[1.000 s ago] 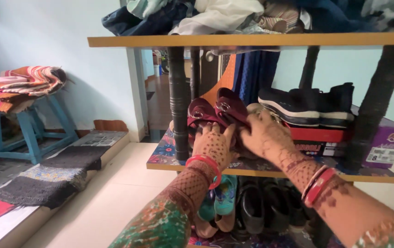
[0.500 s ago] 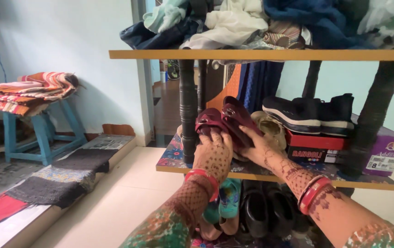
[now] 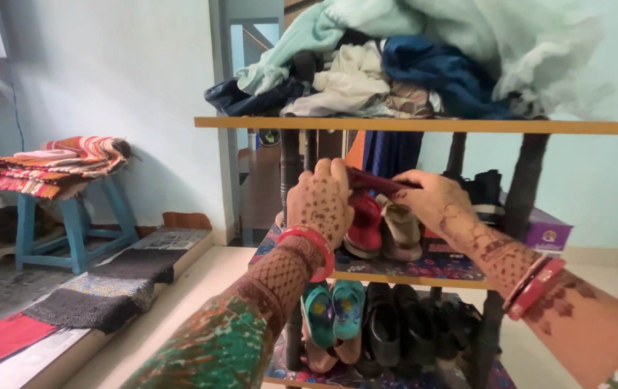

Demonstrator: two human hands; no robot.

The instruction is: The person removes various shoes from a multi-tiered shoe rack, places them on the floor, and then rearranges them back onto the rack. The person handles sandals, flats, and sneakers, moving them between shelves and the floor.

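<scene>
Both my hands hold a pair of maroon sandals (image 3: 372, 181) lifted above the middle shelf (image 3: 395, 277) of a wooden rack. My left hand (image 3: 320, 202) grips their near end; my right hand (image 3: 435, 200) grips the far end. Both wrists wear red bangles. Under the sandals, a red shoe (image 3: 364, 229) and a beige shoe (image 3: 401, 230) lean on the shelf. Behind my right hand sit black sneakers (image 3: 487, 194), partly hidden.
A heap of clothes (image 3: 424, 61) covers the top shelf (image 3: 424, 125). Teal slippers (image 3: 334, 311) and black shoes (image 3: 402, 328) fill the lower level. A purple box (image 3: 548, 232) stands at the right. Left, a blue stool (image 3: 71, 223) carries folded blankets, with mats (image 3: 86, 299) on a low ledge.
The maroon sandals have been lifted off the shelf and now hang between both hands. The view has tilted up, showing more of the clothes heap.
</scene>
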